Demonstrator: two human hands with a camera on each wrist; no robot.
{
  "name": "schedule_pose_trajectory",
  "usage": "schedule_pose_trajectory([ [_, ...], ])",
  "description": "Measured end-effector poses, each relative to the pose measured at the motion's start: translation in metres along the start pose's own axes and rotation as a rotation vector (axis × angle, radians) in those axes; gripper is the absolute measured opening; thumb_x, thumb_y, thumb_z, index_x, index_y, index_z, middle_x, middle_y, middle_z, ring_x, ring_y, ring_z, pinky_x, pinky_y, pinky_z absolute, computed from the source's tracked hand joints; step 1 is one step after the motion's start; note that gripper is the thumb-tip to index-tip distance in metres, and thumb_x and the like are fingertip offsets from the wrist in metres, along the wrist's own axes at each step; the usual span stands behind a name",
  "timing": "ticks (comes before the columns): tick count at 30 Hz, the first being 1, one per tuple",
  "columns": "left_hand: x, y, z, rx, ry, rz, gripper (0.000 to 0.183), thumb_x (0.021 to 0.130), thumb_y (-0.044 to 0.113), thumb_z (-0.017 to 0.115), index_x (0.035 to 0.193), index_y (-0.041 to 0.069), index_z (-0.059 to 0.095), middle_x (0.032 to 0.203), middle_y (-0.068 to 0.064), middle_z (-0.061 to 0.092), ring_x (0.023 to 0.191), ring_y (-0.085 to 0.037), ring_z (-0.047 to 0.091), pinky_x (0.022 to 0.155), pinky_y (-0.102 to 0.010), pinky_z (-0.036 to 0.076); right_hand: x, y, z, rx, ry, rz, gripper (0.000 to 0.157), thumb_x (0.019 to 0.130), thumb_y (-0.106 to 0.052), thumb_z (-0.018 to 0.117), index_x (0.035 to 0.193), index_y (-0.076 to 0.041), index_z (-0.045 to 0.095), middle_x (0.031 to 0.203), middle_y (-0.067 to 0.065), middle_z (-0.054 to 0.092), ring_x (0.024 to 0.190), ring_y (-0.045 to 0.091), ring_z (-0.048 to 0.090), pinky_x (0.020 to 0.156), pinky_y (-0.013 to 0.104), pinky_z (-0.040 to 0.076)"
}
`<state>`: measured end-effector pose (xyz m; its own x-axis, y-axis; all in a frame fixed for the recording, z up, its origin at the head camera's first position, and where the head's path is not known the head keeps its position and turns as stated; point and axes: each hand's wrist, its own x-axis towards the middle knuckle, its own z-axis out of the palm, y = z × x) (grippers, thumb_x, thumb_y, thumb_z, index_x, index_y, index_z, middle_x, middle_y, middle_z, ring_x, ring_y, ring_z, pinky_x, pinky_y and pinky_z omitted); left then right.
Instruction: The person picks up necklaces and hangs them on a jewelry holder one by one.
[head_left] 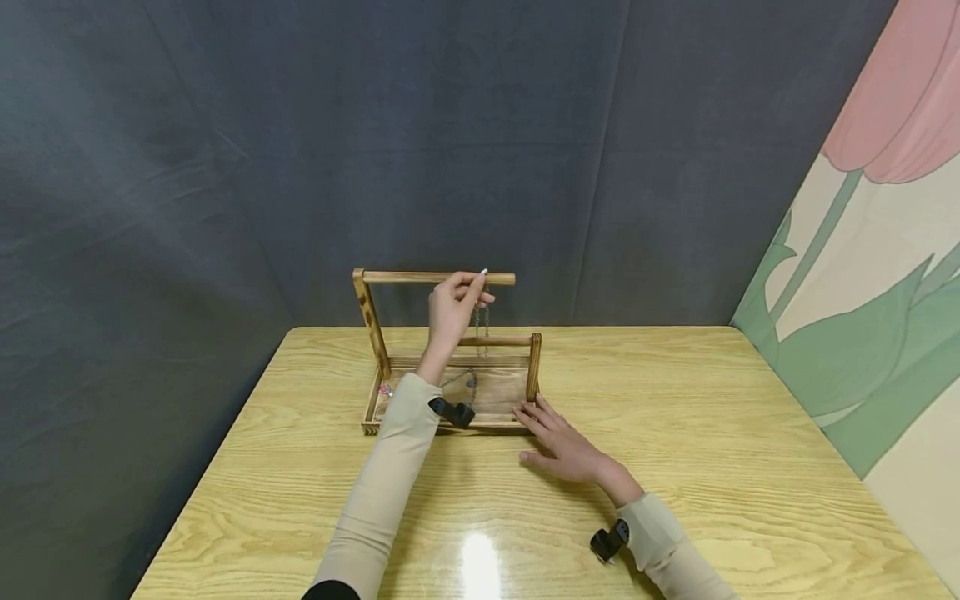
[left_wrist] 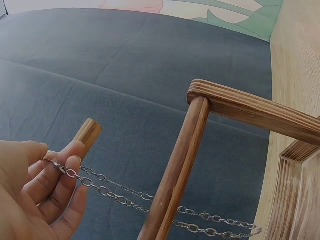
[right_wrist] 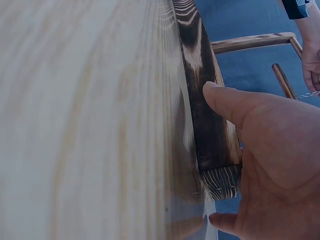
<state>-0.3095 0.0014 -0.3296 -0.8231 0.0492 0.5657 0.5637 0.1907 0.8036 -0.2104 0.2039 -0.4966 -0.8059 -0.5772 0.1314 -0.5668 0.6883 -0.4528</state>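
1. Far left from where I'm standing: the tall brown wooden post (head_left: 370, 325) of a little display stand, with a round wooden upper bar (head_left: 405, 277) running right from its top to a free end.
2. Below it, inside the shallow stained-wood tray (head_left: 495, 425), there's a small pink trinket (head_left: 386, 389) near the left side. Too tiny to make out.
3. Next is the left hand (head_left: 452, 315), up by the bar's free end, thumb and fingers pinching one end of a silver metal link chain (left_wrist: 110, 192). The chain hangs from there in two strands, passing behind the thinner wooden lower bar (head_left: 501, 341). Can't tell if it's looped over the upper bar.
4. Under that, a dark little pendant (head_left: 472, 383) shows on another bit of chain. Lying or hanging, no idea.
5. Far right, by the short wooden post (head_left: 533, 367), the right hand (head_left: 566, 450) is spread loosely, fingers touching the tray's front corner, gripping nothing. Probably steadying it.
6. My read: the step in hand is placing or removing that chain at the upper bar, can't say which. Next move calls for keeping the pinch and working around the free end without snagging the lower bar.
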Motion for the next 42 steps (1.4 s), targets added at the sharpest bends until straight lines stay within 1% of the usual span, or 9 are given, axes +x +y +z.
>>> schedule_pose_trajectory([
  [5,0.0,0.0,-0.001,-0.009,0.003,0.008,0.021,0.088,0.013,0.053,0.094,-0.005,0.061,0.073,-0.021,0.065,0.065,-0.033,0.061,0.039,-0.018,0.029,0.0,0.0,0.001,0.002,0.001,0.003,0.067,0.087,-0.04,0.049,0.141,-0.015,0.017,0.146,0.01,0.013,0.134,0.029,-0.003,0.098,0.061,0.016],
  [10,0.006,-0.021,0.001,-0.008,0.006,0.003,0.022,0.088,0.021,0.053,0.094,0.003,0.063,0.071,-0.012,0.067,0.063,-0.026,0.062,0.041,-0.022,0.035,0.0,0.0,0.0,0.002,-0.001,0.008,0.067,0.087,-0.04,0.049,0.141,-0.016,0.016,0.146,0.01,0.013,0.134,0.029,-0.003,0.098,0.061,0.016],
  [12,0.007,-0.023,0.0,-0.024,0.007,0.004,0.022,0.088,0.022,0.053,0.094,0.003,0.063,0.071,-0.012,0.067,0.064,-0.027,0.062,0.043,-0.022,0.038,0.0,0.0,0.0,0.002,-0.002,0.01,0.067,0.087,-0.04,0.049,0.141,-0.016,0.016,0.146,0.01,0.013,0.134,0.029,-0.003,0.098,0.061,0.016],
  [17,0.003,-0.004,-0.006,-0.031,0.004,0.015,0.022,0.088,0.013,0.053,0.095,-0.005,0.061,0.073,-0.021,0.065,0.065,-0.034,0.061,0.043,-0.02,0.036,0.0,-0.002,-0.001,0.004,-0.004,0.009,0.067,0.087,-0.039,0.05,0.141,-0.015,0.016,0.146,0.01,0.013,0.134,0.03,-0.002,0.098,0.061,0.016],
  [19,0.002,-0.002,-0.007,-0.02,0.005,0.018,0.022,0.088,0.013,0.052,0.095,-0.006,0.061,0.074,-0.022,0.065,0.066,-0.034,0.061,0.042,-0.019,0.032,0.0,-0.003,-0.001,0.005,-0.007,0.01,0.067,0.087,-0.038,0.05,0.141,-0.015,0.016,0.146,0.01,0.013,0.134,0.031,-0.002,0.098,0.061,0.015],
  [22,0.001,-0.002,-0.008,-0.012,0.008,0.018,0.023,0.088,0.014,0.052,0.095,-0.006,0.061,0.074,-0.021,0.065,0.066,-0.032,0.061,0.04,-0.018,0.03,0.0,-0.004,-0.001,0.003,-0.01,0.011,0.067,0.088,-0.038,0.049,0.141,-0.014,0.016,0.146,0.01,0.013,0.134,0.031,-0.002,0.099,0.061,0.016],
  [28,0.002,-0.005,-0.009,-0.02,0.013,0.021,0.023,0.088,0.014,0.052,0.095,-0.006,0.061,0.074,-0.021,0.065,0.065,-0.031,0.061,0.043,-0.023,0.037,0.0,-0.004,-0.002,0.01,-0.009,0.012,0.067,0.088,-0.038,0.049,0.141,-0.014,0.016,0.146,0.01,0.013,0.134,0.031,-0.002,0.098,0.061,0.016],
  [37,0.001,-0.007,-0.013,-0.023,0.012,0.027,0.023,0.089,0.014,0.051,0.097,-0.005,0.06,0.076,-0.022,0.065,0.066,-0.031,0.061,0.039,-0.02,0.027,-0.001,-0.003,-0.001,-0.009,-0.005,-0.002,0.067,0.088,-0.039,0.049,0.141,-0.015,0.016,0.145,0.01,0.014,0.133,0.032,-0.001,0.101,0.057,0.015],
  [42,0.002,-0.006,-0.016,-0.029,0.021,0.016,0.024,0.088,0.014,0.052,0.097,-0.006,0.06,0.075,-0.023,0.064,0.066,-0.033,0.061,0.038,-0.02,0.025,0.0,-0.003,-0.001,-0.003,-0.001,-0.003,0.066,0.088,-0.038,0.05,0.141,-0.014,0.017,0.145,0.01,0.014,0.133,0.032,-0.001,0.101,0.057,0.015],
])
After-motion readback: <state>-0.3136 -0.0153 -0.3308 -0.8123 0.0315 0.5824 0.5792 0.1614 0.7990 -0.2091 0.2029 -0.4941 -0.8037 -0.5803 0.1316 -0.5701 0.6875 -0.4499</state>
